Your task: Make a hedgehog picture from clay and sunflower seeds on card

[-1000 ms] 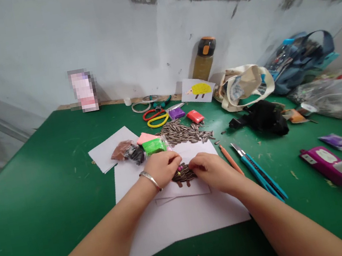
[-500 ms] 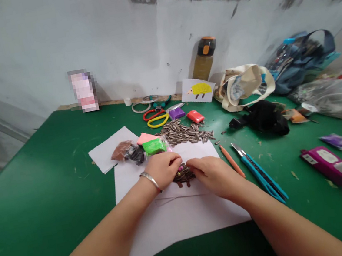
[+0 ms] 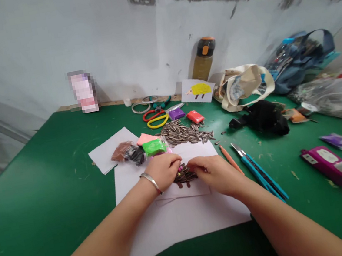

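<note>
A small seed-covered figure (image 3: 185, 174) with brown feet lies on white paper (image 3: 181, 221). My left hand (image 3: 164, 169), with a silver bracelet at its wrist, is closed at the figure's left upper side; what its fingertips hold, if anything, is too small to name. On the figure's right side is my right hand (image 3: 213, 171), its fingers bent together in a pinch whose content is hidden. Striped sunflower seeds (image 3: 183, 133) are heaped just beyond the paper. Packs of green clay (image 3: 154, 146), brown clay (image 3: 122, 151) and black clay (image 3: 135, 155) lie beside my left hand.
Behind the seeds are scissors (image 3: 157, 121), purple clay (image 3: 176, 113), red clay (image 3: 195, 117) and a hedgehog picture (image 3: 198, 90). An orange tool (image 3: 230, 159) and a blue cutter (image 3: 261, 173) lie to the right, with a magenta glue gun (image 3: 331, 165) farther out. A bottle (image 3: 203, 59) stands by the wall.
My right hand has shifted very slightly at the figure's right side, showing a little more of the seeds there. My left hand stays nearly in place.
</note>
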Demonstrator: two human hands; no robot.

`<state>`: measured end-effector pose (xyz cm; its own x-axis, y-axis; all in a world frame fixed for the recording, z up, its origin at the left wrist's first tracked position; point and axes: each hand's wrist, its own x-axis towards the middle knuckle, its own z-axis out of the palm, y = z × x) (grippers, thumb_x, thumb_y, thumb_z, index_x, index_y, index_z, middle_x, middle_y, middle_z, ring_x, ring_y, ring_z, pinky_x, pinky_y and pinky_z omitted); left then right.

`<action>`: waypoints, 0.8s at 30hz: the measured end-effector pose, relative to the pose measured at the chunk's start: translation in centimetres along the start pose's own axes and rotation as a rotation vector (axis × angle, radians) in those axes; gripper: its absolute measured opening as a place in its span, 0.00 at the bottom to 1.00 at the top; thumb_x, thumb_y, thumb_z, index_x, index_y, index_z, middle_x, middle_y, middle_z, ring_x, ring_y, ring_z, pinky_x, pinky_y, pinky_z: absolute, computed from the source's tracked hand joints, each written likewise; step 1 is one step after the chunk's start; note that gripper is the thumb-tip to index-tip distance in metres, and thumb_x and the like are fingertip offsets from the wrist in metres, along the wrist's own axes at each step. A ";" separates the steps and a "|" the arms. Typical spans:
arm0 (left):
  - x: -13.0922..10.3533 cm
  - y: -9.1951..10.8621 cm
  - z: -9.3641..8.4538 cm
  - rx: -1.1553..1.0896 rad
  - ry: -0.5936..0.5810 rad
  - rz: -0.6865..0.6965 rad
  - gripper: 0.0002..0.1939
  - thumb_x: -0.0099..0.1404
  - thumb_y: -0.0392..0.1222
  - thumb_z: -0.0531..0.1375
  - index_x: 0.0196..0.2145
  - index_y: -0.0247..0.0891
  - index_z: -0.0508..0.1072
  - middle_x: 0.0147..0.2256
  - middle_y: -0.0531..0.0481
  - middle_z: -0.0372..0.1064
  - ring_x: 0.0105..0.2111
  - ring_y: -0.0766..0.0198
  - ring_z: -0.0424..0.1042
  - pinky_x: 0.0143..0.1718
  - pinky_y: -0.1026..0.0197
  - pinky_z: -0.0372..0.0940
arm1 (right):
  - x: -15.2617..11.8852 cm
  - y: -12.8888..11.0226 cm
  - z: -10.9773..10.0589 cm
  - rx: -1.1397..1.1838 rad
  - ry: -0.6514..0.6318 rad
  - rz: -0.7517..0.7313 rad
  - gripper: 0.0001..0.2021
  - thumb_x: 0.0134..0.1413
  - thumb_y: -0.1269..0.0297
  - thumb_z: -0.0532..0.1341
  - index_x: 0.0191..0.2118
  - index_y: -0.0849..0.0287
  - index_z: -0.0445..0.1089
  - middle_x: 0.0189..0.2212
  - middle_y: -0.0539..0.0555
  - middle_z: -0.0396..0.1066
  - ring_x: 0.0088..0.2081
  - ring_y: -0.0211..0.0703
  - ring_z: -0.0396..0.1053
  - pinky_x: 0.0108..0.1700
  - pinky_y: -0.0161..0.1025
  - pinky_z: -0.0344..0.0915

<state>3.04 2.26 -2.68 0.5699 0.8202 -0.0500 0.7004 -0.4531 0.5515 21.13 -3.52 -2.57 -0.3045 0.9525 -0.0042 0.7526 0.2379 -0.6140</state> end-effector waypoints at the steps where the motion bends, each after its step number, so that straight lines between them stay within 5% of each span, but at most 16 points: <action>1: -0.1 0.1 -0.1 -0.009 -0.019 0.009 0.14 0.63 0.39 0.51 0.35 0.40 0.76 0.35 0.49 0.76 0.36 0.59 0.72 0.35 0.62 0.61 | 0.0 0.1 -0.1 0.007 0.017 0.005 0.14 0.54 0.72 0.50 0.36 0.54 0.71 0.31 0.49 0.74 0.33 0.39 0.69 0.34 0.33 0.58; 6: -0.2 0.3 -0.7 -0.084 -0.154 0.126 0.14 0.61 0.35 0.50 0.33 0.41 0.77 0.30 0.51 0.75 0.31 0.63 0.72 0.33 0.64 0.62 | -0.1 0.3 -0.5 0.029 0.095 0.023 0.15 0.51 0.73 0.51 0.38 0.52 0.73 0.32 0.48 0.75 0.34 0.39 0.70 0.37 0.33 0.59; 12: -0.1 0.1 -0.7 0.003 -0.213 0.286 0.14 0.60 0.32 0.52 0.34 0.37 0.77 0.35 0.47 0.73 0.35 0.62 0.71 0.38 0.64 0.62 | 0.1 0.5 -0.5 0.029 0.010 -0.036 0.15 0.49 0.75 0.51 0.32 0.55 0.73 0.29 0.48 0.74 0.32 0.37 0.68 0.34 0.32 0.58; 17: -0.4 0.2 -1.4 -0.028 -0.297 0.282 0.15 0.63 0.32 0.50 0.36 0.40 0.76 0.35 0.51 0.73 0.33 0.65 0.71 0.38 0.65 0.62 | -0.1 0.9 -0.8 -0.004 0.091 -0.007 0.16 0.50 0.74 0.51 0.37 0.54 0.74 0.33 0.48 0.74 0.37 0.37 0.69 0.40 0.32 0.58; 24: -0.5 -0.1 -1.8 0.048 -0.233 0.161 0.14 0.64 0.37 0.50 0.42 0.41 0.74 0.37 0.51 0.74 0.37 0.63 0.70 0.37 0.64 0.61 | -0.3 0.7 -0.9 -0.092 0.021 -0.043 0.17 0.49 0.76 0.51 0.35 0.53 0.75 0.32 0.49 0.72 0.35 0.36 0.67 0.36 0.31 0.55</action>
<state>1.95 2.54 -1.26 0.7549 0.6366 -0.1576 0.6092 -0.5915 0.5283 22.27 -3.51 -2.31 -0.3264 0.9445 0.0374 0.7896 0.2942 -0.5385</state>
